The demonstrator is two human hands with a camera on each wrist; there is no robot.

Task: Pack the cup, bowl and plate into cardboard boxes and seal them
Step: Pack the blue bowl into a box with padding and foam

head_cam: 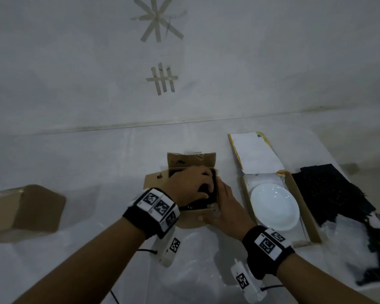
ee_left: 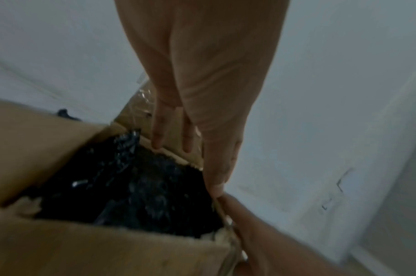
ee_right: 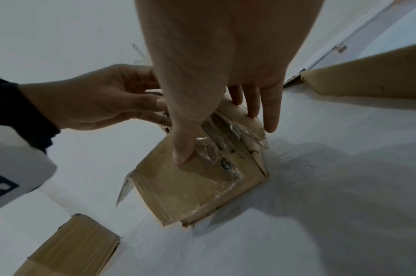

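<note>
A small cardboard box (head_cam: pixel 191 224) stands at the table's middle with its flaps open and black bubble wrap (ee_left: pixel 136 186) filling it. What the wrap covers is hidden. My left hand (head_cam: pixel 189 187) reaches over the top, its straight fingers (ee_left: pixel 158 138) touching the far rim. My right hand (head_cam: pixel 226 205) lies against the box's right side, with its thumb (ee_right: pixel 183 156) pressed on the near wall (ee_right: pixel 190 190) and its fingers (ee_right: pixel 252 104) on the side flap. The white plate (head_cam: pixel 274 206) lies bare in a flat open box (head_cam: pixel 305 205) to the right.
A closed, taped cardboard box (head_cam: pixel 26 209) sits at the left. Black wrap sheets (head_cam: pixel 329 189) and clear plastic (head_cam: pixel 349 244) lie at the far right. The flat box's lid (head_cam: pixel 257 152) stands open behind the plate. The wall rises just beyond the table.
</note>
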